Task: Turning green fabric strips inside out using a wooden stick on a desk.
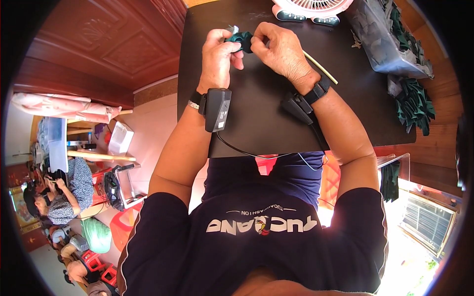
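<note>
Between my hands, over the far part of the dark table, is a small dark green piece of fabric (242, 40) with a pale tip at its upper left. My left hand (220, 52) pinches it between thumb and fingers. From the other side, my right hand (280, 49) has its fingertips closed on the fabric's right edge. A thin pale yellow stick (322, 68) sticks out beyond my right wrist; my hand covers its other end, so I cannot tell whether I hold it or it lies on the table.
A pink-and-white fan (314, 7) stands at the table's far edge. A clear plastic bin (390, 39) of grey and green fabric pieces is at the far right, with a green bundle (414, 106) nearer. A cable (247, 154) hangs from my wrist devices. Other people sit at the left.
</note>
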A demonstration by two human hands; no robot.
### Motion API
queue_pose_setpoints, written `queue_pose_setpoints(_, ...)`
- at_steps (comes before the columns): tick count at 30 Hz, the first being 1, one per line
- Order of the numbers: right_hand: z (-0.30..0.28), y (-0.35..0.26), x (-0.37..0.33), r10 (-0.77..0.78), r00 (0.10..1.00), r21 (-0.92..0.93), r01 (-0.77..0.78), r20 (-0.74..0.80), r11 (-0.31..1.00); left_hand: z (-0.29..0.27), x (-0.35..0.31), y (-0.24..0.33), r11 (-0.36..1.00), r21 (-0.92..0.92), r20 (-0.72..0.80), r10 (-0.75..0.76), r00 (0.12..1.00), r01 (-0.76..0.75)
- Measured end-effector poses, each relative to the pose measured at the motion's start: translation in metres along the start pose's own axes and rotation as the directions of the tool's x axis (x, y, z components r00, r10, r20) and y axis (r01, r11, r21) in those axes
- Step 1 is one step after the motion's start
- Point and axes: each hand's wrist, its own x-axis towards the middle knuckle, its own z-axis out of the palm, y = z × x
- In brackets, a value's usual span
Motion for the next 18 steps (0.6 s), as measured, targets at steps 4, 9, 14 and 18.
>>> queue_pose_setpoints(4,0.001,0.004,0.0,0.002,1.0,0.005,-0.002,-0.018,1.0,-0.001,0.004,-0.001,0.998,-0.023,0.008,0.057,0.998,-0.057)
queue_pose_setpoints(9,-0.001,0.01,0.004,-0.027,0.998,-0.106,0.021,-0.057,0.994,-0.004,0.004,-0.001,1.0,0.002,0.035,0.022,0.999,-0.023)
queue_pose_setpoints(14,-0.003,0.013,0.004,-0.015,0.998,-0.129,0.008,-0.054,0.992,0.0,0.001,0.005,0.998,0.017,0.07,-0.054,0.996,0.053)
queue_pose_setpoints(18,0.0,0.013,0.002,-0.109,0.988,-0.249,0.078,-0.112,0.965,-0.003,0.003,0.001,0.991,0.073,0.112,-0.12,0.986,0.112)
